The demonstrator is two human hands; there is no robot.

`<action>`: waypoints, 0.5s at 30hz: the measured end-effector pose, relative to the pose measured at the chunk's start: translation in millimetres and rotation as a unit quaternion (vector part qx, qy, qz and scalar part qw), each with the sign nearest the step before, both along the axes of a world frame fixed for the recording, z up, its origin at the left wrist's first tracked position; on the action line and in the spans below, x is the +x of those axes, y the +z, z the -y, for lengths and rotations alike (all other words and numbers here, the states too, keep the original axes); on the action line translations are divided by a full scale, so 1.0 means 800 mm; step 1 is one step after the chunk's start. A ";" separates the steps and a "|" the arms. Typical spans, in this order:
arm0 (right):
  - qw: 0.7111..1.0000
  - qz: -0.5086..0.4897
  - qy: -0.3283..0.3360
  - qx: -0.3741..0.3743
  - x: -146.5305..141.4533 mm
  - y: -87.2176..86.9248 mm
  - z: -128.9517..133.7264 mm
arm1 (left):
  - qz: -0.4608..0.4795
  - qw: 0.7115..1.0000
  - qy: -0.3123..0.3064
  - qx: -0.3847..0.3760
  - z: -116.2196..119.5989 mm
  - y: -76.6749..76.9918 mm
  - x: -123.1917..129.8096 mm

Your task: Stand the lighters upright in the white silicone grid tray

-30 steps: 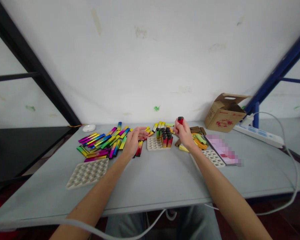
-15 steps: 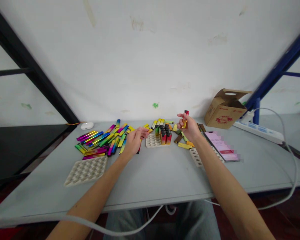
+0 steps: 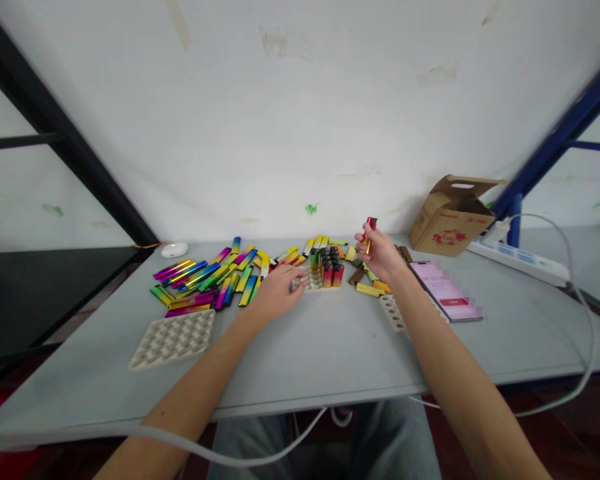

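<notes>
The right hand (image 3: pixel 381 255) is closing its fingers around a slim, oblong, glossy red-and-gold lighter (image 3: pixel 369 237), gripping it in the air above the table (image 3: pixel 330 357). The lighter is standing nearly upright in that grip, its long axis leaning slightly to the right at the top, and its dark end is pointing up. Its casing is shining like metal, showing red above and gold below, with the fingers covering part of it.

Below and left of the grip, a cluster of red-and-gold lighters with black tops (image 3: pixel 333 275) is standing upright in a pale, dimpled, moulded tray (image 3: pixel 314 283). At that tray's left end, the left hand (image 3: pixel 279 287) is bending its fingers; whether they are gripping the edge cannot be told.

Just below the right hand, flat yellow pieces (image 3: pixel 369 290) are lying loose. Nearer the person, a pale tray with round holes (image 3: pixel 391 313) is showing partly behind the right forearm. Right of the grip, a phone with a pink screen (image 3: pixel 440 287) is lying flat, and beyond it a brown cardboard box (image 3: pixel 453 230) is standing open. Far left of the grip, glossy multicoloured lighters (image 3: pixel 215 283) are lying in a loose heap.
</notes>
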State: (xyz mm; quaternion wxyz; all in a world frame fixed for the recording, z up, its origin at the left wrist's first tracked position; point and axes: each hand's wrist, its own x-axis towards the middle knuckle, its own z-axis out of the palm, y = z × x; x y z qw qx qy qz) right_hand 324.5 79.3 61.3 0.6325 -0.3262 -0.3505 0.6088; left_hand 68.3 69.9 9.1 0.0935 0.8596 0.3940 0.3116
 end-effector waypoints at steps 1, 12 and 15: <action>1.000 -0.003 0.019 -0.001 0.001 0.000 0.001 | -0.002 1.000 0.000 -0.003 0.000 0.000 0.000; 0.960 0.002 0.275 -0.054 0.012 -0.002 0.007 | -0.006 1.000 -0.011 -0.014 0.004 0.005 0.002; 0.954 0.012 0.295 -0.049 0.010 -0.003 0.009 | -0.001 1.000 -0.018 -0.009 0.005 0.006 0.003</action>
